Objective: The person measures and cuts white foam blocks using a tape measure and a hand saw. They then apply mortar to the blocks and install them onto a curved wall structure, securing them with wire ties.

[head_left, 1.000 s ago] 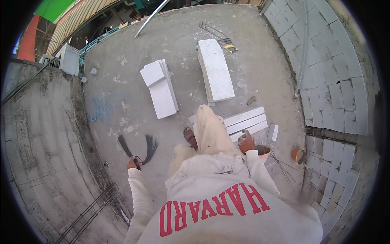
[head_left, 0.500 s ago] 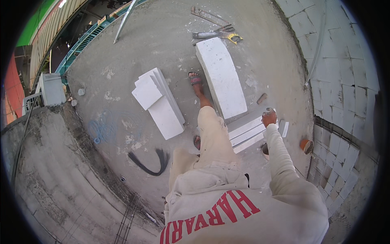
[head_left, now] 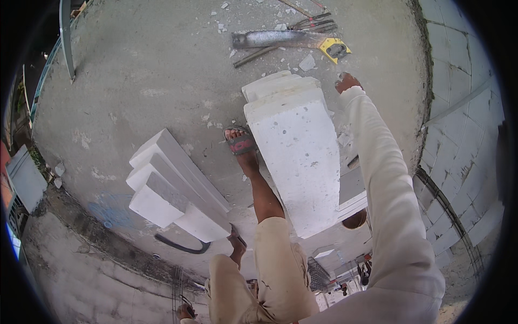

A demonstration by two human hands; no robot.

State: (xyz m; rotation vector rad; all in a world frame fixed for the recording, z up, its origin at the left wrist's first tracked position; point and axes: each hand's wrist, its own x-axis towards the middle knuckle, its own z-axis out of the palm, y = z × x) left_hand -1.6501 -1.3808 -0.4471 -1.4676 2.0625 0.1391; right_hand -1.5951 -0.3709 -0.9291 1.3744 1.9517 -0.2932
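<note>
My right hand [head_left: 348, 82] is stretched far forward, close to the yellow handle of a hand saw [head_left: 275, 39] but apart from it. Its fingers look curled, with something greyish at their tips that I cannot make out. The saw lies on the concrete floor beside several rods or bar-like tools [head_left: 318, 24]. Just below the hand stands a large white block [head_left: 294, 156] with further white slabs [head_left: 280, 83] at its far end. My left hand [head_left: 185, 311] shows small at the lower edge, with its fingers mostly hidden.
White blocks [head_left: 178, 200] are stacked left of my sandalled foot [head_left: 240, 141]. A dark curved bundle [head_left: 183, 246] and tangled blue string [head_left: 110, 210] lie beyond them. A round reddish-brown container [head_left: 354, 220] is near the big block. A block wall [head_left: 458, 108] runs along the right.
My right hand has moved forward from the white strips beside the big block to near the saw handle. The view has tilted and come closer to the saw. My left hand now shows.
</note>
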